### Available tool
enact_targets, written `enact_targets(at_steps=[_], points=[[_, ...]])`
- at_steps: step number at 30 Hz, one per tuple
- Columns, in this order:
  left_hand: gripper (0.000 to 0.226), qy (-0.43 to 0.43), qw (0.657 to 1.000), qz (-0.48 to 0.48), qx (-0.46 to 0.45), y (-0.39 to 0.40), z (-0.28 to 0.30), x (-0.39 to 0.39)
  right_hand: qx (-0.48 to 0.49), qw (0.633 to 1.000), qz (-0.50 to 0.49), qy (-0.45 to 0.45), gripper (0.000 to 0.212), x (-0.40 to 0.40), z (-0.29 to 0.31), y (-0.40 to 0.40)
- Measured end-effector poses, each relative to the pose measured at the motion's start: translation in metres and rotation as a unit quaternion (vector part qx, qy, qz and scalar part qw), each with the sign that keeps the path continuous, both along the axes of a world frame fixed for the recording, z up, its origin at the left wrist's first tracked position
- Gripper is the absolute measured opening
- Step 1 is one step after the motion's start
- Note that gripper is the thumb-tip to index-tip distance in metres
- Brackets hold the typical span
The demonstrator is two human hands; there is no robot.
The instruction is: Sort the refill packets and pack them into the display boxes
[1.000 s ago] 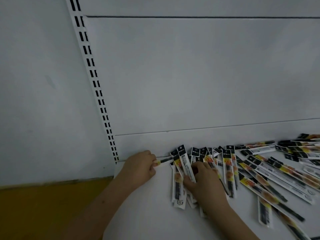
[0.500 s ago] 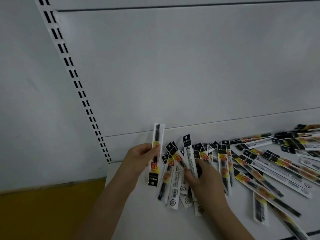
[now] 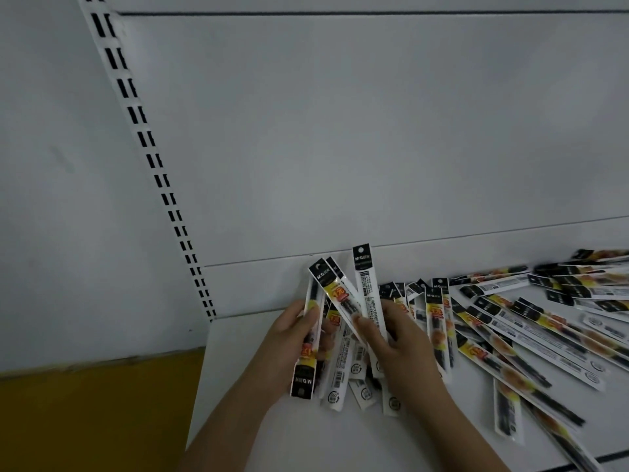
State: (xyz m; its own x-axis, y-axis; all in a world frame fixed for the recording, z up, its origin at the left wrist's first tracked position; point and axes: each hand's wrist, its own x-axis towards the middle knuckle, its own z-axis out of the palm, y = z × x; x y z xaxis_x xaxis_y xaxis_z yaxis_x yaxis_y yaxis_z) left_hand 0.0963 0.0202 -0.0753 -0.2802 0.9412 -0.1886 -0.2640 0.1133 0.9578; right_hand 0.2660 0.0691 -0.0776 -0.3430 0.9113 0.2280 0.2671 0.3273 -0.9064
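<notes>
Left hand (image 3: 289, 338) grips one refill packet (image 3: 308, 342) upright, thumb pinching it, black header end pointing down. Right hand (image 3: 394, 338) pinches a fan of several packets (image 3: 343, 301), headers up, raised off the white shelf (image 3: 272, 434). Both hands sit close together at the shelf's left end. More loose packets (image 3: 531, 332) lie scattered flat across the shelf to the right, some overlapping. A slotted upright (image 3: 149, 158) runs up the back panel behind.
</notes>
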Motion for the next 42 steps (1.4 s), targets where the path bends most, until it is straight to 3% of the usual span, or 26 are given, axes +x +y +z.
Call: enact_targets(at_steps=[4, 7, 9, 12, 14, 15, 17, 19, 21, 23, 25, 28, 32, 35, 39, 42], points=[[0.027, 0.055, 0.998, -0.004, -0.028, -0.002, 0.000, -0.006, -0.018, 0.997, 0.017, -0.074, 0.021, 0.006, -0.001, 0.011], [0.017, 0.268, 0.961, -0.067, -0.016, 0.000, 0.007, -0.021, 0.001, 0.989, 0.014, -0.150, 0.031, 0.017, 0.004, 0.021], [0.018, 0.433, 0.894, -0.115, -0.010, 0.006, 0.014, -0.034, 0.025, 0.982, -0.009, -0.188, 0.030, 0.025, 0.007, 0.027], [0.025, 0.638, 0.748, -0.182, 0.016, 0.018, 0.020, -0.038, 0.048, 0.973, -0.047, -0.222, 0.015, 0.035, 0.008, 0.032], [0.027, 0.715, 0.661, -0.219, 0.066, 0.025, 0.018, -0.028, 0.063, 0.968, -0.058, -0.236, 0.014, 0.038, 0.005, 0.033], [0.026, 0.727, 0.641, -0.226, 0.098, 0.028, 0.016, -0.022, 0.068, 0.966, -0.060, -0.243, 0.018, 0.038, 0.003, 0.033], [0.027, 0.720, 0.642, -0.220, 0.146, 0.030, 0.011, -0.014, 0.070, 0.961, -0.057, -0.261, 0.028, 0.039, 0.000, 0.033], [0.041, 0.700, 0.669, -0.198, 0.154, 0.026, 0.012, -0.010, 0.073, 0.958, -0.059, -0.271, 0.037, 0.043, -0.003, 0.036], [0.059, 0.644, 0.741, -0.142, 0.125, 0.015, 0.011, -0.005, 0.078, 0.950, -0.086, -0.288, 0.045, 0.050, -0.004, 0.039], [0.055, 0.563, 0.823, -0.050, 0.048, 0.001, 0.008, -0.003, 0.072, 0.936, -0.129, -0.318, 0.052, 0.058, -0.004, 0.041], [0.044, 0.517, 0.854, -0.002, -0.054, -0.008, 0.006, 0.000, 0.053, 0.916, -0.165, -0.362, 0.057, 0.066, -0.006, 0.039], [0.042, 0.553, 0.823, -0.072, -0.108, -0.013, 0.002, 0.018, 0.042, 0.889, -0.155, -0.429, 0.057, 0.065, -0.009, 0.032], [0.049, 0.569, 0.807, -0.157, -0.036, -0.008, -0.003, 0.049, 0.037, 0.931, -0.069, -0.357, 0.053, 0.054, -0.008, 0.037], [0.063, 0.554, 0.809, -0.197, 0.002, 0.002, 0.001, 0.064, 0.016, 0.946, -0.029, -0.322, 0.054, 0.061, 0.004, 0.045], [0.064, 0.515, 0.828, -0.219, 0.019, 0.011, 0.003, 0.072, 0.031, 0.950, -0.037, -0.310, 0.060, 0.105, 0.019, 0.041], [0.073, 0.551, 0.810, -0.198, 0.003, 0.012, -0.003, 0.070, 0.063, 0.933, -0.060, -0.350, 0.074, 0.163, 0.023, 0.023]])
